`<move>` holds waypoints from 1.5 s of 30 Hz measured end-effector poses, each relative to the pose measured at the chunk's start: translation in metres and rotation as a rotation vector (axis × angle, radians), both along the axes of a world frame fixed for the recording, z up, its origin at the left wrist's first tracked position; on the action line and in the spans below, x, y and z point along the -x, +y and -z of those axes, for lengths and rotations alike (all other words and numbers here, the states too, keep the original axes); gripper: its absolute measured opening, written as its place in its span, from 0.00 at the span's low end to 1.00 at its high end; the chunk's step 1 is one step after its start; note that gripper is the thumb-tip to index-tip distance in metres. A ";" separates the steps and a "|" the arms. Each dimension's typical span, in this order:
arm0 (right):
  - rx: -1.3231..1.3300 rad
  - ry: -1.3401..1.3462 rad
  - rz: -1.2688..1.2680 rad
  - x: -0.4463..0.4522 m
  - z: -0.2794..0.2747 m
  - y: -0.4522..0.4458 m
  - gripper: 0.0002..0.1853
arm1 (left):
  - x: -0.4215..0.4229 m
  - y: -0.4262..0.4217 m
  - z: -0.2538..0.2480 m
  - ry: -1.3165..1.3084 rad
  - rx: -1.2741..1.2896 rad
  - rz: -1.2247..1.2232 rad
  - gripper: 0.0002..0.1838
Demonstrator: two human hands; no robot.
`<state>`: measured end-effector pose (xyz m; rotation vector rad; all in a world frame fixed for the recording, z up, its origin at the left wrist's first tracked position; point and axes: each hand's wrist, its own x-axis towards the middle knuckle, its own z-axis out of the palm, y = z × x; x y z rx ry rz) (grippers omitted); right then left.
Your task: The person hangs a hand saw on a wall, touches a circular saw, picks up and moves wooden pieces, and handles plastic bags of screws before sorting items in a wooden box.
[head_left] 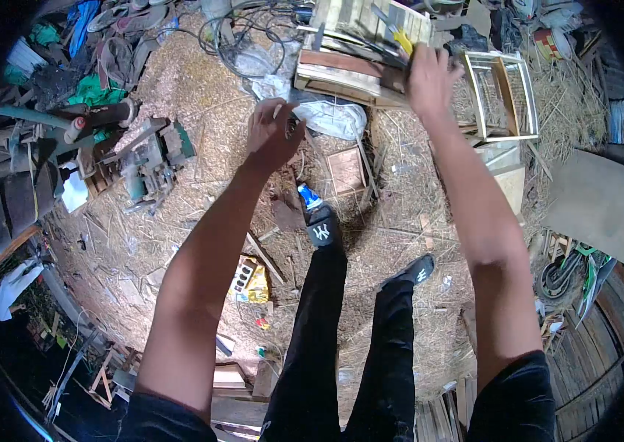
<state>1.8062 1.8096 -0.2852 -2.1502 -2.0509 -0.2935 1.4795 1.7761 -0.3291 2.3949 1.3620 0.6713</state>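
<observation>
My left hand (pixel 271 134) is raised over the floor, its fingers curled around a small dark object (pixel 292 127) too unclear to name. At the right side of a slatted wooden crate (pixel 352 72), my right hand (pixel 431 82) has its fingers closed at the end of a yellow-handled tool (pixel 402 40). The tool's grey end points up and left across the slats. A reddish-brown wooden strip (pixel 352 63) runs along the crate's near edge. Below the crate lies a whitish plastic bag (pixel 332 119).
An open wooden frame (pixel 507 96) stands right of the crate. Black cables (pixel 216 37) and a metal machine (pixel 146 158) are on the left. A small wooden box (pixel 346 171), a blue packet (pixel 309 196) and a yellow package (pixel 251 281) lie on the straw-strewn floor near my feet.
</observation>
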 end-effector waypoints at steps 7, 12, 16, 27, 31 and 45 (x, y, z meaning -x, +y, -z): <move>0.258 -0.071 0.007 0.016 0.023 -0.003 0.30 | 0.024 0.019 0.018 0.058 0.062 0.005 0.23; 0.146 0.170 0.075 0.019 0.010 -0.065 0.31 | 0.033 -0.010 0.023 0.072 0.136 -0.007 0.22; -0.044 0.507 0.254 -0.012 0.049 -0.132 0.19 | 0.044 -0.042 0.024 0.066 0.218 -0.068 0.21; 0.567 0.089 0.470 -0.029 0.088 -0.256 0.33 | 0.079 -0.146 0.068 0.235 0.475 -0.131 0.19; 0.481 0.029 0.473 -0.014 0.073 -0.250 0.30 | 0.074 -0.168 0.079 0.186 0.555 -0.141 0.17; 0.619 0.635 0.481 0.000 0.143 -0.269 0.13 | -0.002 -0.165 0.118 0.251 0.557 -0.142 0.17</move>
